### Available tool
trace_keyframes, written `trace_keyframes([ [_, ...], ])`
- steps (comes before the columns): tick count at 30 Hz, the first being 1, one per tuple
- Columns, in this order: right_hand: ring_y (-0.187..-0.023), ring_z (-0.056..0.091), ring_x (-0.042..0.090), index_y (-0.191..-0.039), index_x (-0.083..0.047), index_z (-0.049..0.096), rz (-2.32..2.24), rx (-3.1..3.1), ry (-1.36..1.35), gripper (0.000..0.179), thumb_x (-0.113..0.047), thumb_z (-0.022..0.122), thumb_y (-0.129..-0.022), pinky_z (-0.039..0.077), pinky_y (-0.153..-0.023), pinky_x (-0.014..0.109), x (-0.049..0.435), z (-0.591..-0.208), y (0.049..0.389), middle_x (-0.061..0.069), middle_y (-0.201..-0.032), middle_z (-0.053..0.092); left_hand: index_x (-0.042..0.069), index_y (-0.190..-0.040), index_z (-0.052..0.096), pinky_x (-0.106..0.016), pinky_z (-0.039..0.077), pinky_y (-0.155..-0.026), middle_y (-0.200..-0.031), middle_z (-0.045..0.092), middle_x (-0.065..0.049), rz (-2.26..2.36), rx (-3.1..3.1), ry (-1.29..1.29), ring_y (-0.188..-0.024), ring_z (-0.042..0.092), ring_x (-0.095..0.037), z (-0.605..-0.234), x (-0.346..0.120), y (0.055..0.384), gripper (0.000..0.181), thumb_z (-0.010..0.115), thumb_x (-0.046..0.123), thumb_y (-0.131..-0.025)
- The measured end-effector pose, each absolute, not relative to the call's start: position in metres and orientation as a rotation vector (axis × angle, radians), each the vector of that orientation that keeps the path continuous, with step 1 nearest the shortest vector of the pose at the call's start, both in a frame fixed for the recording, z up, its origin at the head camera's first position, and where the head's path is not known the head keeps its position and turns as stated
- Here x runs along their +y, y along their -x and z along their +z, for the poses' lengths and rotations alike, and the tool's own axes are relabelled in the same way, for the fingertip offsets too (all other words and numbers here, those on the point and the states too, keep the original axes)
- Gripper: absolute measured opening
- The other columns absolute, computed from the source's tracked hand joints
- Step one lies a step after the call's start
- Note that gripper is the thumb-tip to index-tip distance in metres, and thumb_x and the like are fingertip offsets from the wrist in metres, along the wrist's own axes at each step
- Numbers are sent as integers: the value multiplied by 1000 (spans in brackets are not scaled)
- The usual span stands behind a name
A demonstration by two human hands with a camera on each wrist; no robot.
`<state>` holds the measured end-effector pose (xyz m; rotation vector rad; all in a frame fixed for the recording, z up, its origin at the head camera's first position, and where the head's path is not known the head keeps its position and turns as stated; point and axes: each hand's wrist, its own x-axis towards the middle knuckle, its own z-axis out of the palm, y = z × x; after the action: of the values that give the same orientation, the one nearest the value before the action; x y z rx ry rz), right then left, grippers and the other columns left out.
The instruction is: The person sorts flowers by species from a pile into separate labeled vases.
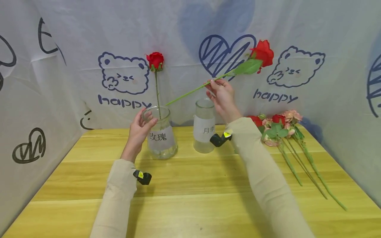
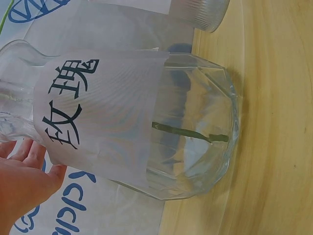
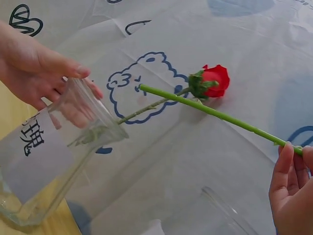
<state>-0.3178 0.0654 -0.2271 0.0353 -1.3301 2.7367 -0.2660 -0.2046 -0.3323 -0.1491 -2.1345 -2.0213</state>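
My left hand holds a glass vase by its neck, thumb near the rim and fingers behind the glass. The vase bears a white paper label with dark characters. One red rose stands upright in it, and the lower end of its stem shows through the glass. Between thumb and fingertips my right hand pinches the bright green stem of a second red rose. That rose is tilted, bloom to the upper right, its cut end just above and beside the labelled vase's mouth.
A second labelled glass vase stands right of the first, partly behind my right wrist. Several red and pink flowers lie on the wooden table at the right. A printed cloth hangs behind.
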Motion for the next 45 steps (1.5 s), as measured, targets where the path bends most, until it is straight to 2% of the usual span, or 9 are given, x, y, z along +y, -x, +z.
trace_keyframes([
  [9, -78, 63, 14, -92, -4, 53, 2724, -1409, -33, 9, 4, 54, -96, 50, -63, 21, 39, -230, 318, 5, -88, 64, 12, -155, 18, -34, 29, -113, -153, 35, -10, -2015, -2135, 140, -140, 31, -23, -333, -206, 265, 79, 65, 24, -93],
  [18, -76, 64, 13, -90, -6, 54, 2717, -1436, -22, 10, 3, 57, -94, 49, -58, 21, 25, -229, 314, 5, -88, 65, 14, -155, 18, -35, 29, -113, -153, 35, -11, -2022, -2138, 143, -140, 31, -23, -334, -205, 265, 79, 65, 25, -93],
  [21, -78, 64, 14, -98, -2, 55, 2703, -1470, -27, 7, 3, 57, -94, 50, -58, 20, 23, -230, 313, 6, -92, 65, 13, -155, 18, -35, 29, -113, -152, 35, -11, -2029, -2133, 150, -140, 31, -23, -335, -205, 265, 79, 65, 25, -93],
  [26, -79, 64, 14, -113, 5, 52, 2656, -1533, -53, 20, 2, 58, -94, 51, -56, 19, 19, -231, 312, 15, -106, 66, 11, -155, 18, -35, 29, -113, -152, 35, -12, -2030, -2130, 161, -140, 31, -24, -334, -204, 266, 78, 64, 23, -93],
  [29, -78, 64, 14, -105, 1, 53, 2628, -1575, -89, 12, 2, 58, -94, 51, -55, 19, 15, -231, 311, 17, -108, 65, 10, -155, 17, -35, 29, -113, -152, 35, -12, -2028, -2131, 161, -140, 31, -24, -334, -204, 266, 78, 64, 23, -93],
  [34, -80, 65, 15, -93, -6, 54, 2554, -1724, -146, 9, 0, 60, -94, 52, -55, 19, 7, -230, 309, 9, -95, 66, 11, -155, 19, -35, 30, -112, -152, 35, -11, -2030, -2126, 156, -140, 31, -24, -334, -204, 265, 78, 65, 22, -93],
  [38, -83, 66, 17, -94, -5, 55, 2470, -1844, -215, 7, -2, 62, -93, 52, -56, 20, -1, -229, 308, 7, -92, 66, 13, -155, 19, -36, 31, -112, -152, 35, -11, -2038, -2120, 155, -139, 32, -24, -335, -204, 265, 77, 65, 22, -93],
  [45, -83, 66, 18, -101, 0, 58, 2260, -2011, -406, 9, -4, 61, -94, 53, -55, 23, -17, -225, 308, 11, -98, 67, 10, -154, 19, -36, 30, -112, -151, 36, -13, -2012, -2126, 167, -139, 32, -24, -333, -205, 266, 77, 64, 23, -93],
])
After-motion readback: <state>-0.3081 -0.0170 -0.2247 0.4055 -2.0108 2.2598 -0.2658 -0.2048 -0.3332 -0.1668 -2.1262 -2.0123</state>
